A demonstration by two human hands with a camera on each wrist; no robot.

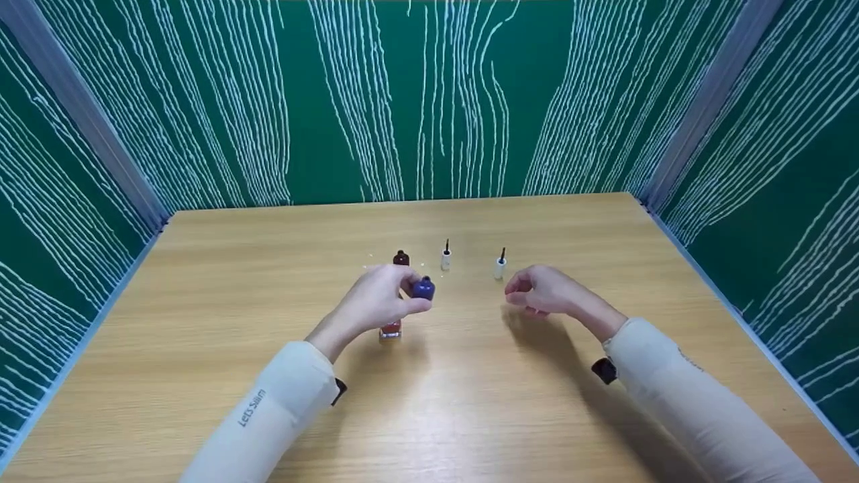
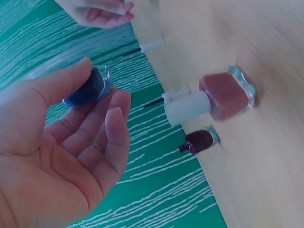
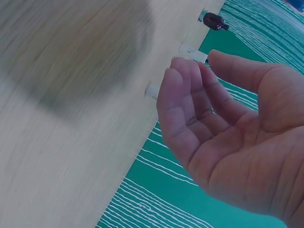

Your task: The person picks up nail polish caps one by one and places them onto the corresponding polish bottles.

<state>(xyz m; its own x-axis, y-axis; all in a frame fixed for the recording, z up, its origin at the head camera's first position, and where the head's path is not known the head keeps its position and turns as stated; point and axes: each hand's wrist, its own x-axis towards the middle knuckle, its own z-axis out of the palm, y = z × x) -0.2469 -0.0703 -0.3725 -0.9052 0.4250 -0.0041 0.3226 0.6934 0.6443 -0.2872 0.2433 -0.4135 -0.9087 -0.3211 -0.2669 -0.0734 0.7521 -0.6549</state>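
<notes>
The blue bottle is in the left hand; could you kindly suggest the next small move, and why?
Probably the left hand should set the blue bottle upright on the table: it is held uncapped in the air and might spill, the dark red bottle stands there uncapped too, and both white caps stand brush-up, out of either hand.

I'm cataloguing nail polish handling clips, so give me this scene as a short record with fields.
Left hand: holds blue bottle, uncapped
Right hand: holds nothing, fingers loosely curled
Nearest right hand: right brush cap, white, brush up
Also standing: left brush cap, white, brush up
Dark bottle: upright, uncapped
Red bottle: upright, white cap on
Surface: wooden table
</notes>
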